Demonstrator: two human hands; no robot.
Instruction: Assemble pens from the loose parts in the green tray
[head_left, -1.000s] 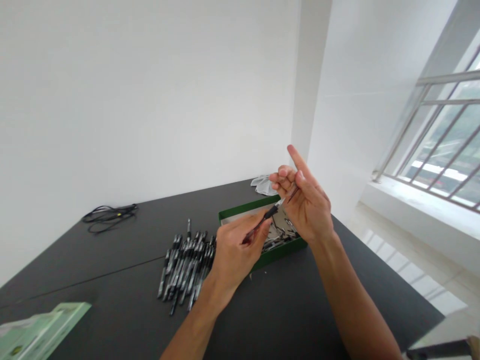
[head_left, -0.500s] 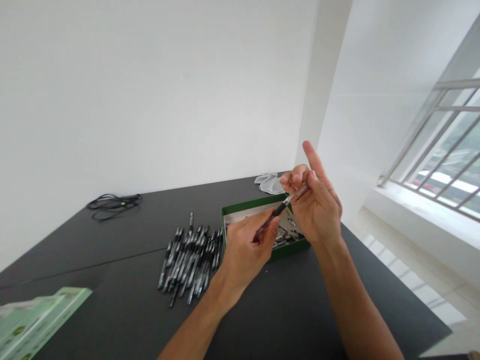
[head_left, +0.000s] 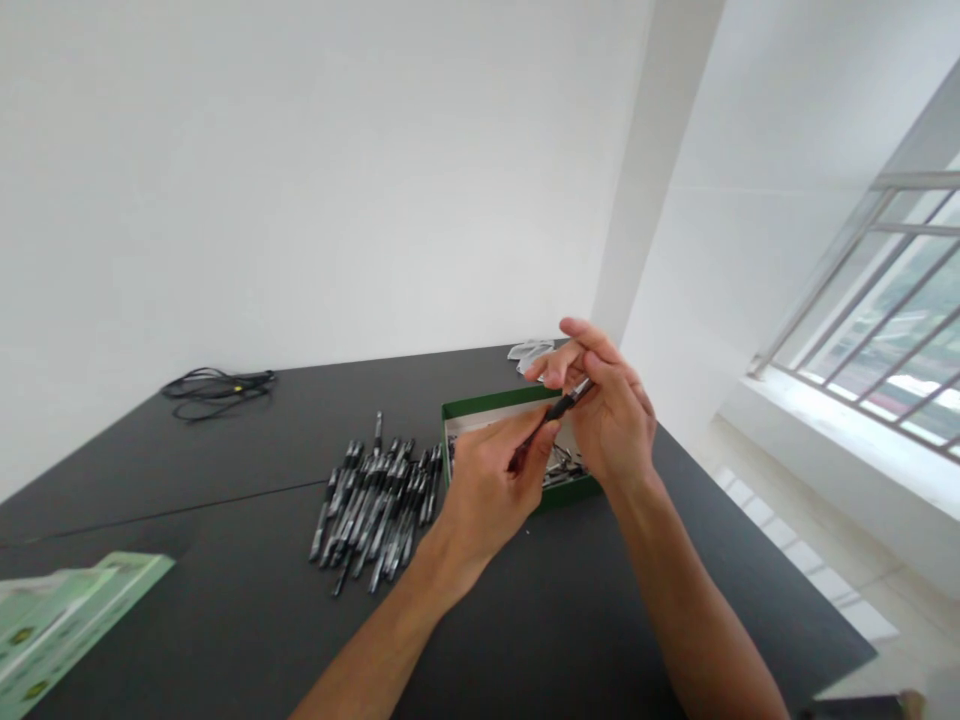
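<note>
My left hand (head_left: 495, 470) is closed around a pen (head_left: 556, 408) with a black grip, its front end pointing up to the right. At that end, the thumb and fingers of my right hand (head_left: 611, 415) pinch a small clear piece that looks like a pen cap (head_left: 582, 388). The cap and the pen's tip now meet, though fingers partly cover the join. Under both hands stands a green box (head_left: 480, 407) holding many small dark and shiny pieces. To its left lies a loose heap of black and clear pens (head_left: 375, 510) on the dark table.
A coiled black cable (head_left: 217, 388) rests at the back left of the table (head_left: 247, 640). Green printed packaging (head_left: 82, 620) is at the front left. Crumpled white material (head_left: 531, 352) lies behind the box. A barred window (head_left: 892, 300) is at the right.
My right hand has come down and left towards my left hand, bringing the cap onto the pen's front end. Its raised index finger has lowered. The view has shifted slightly.
</note>
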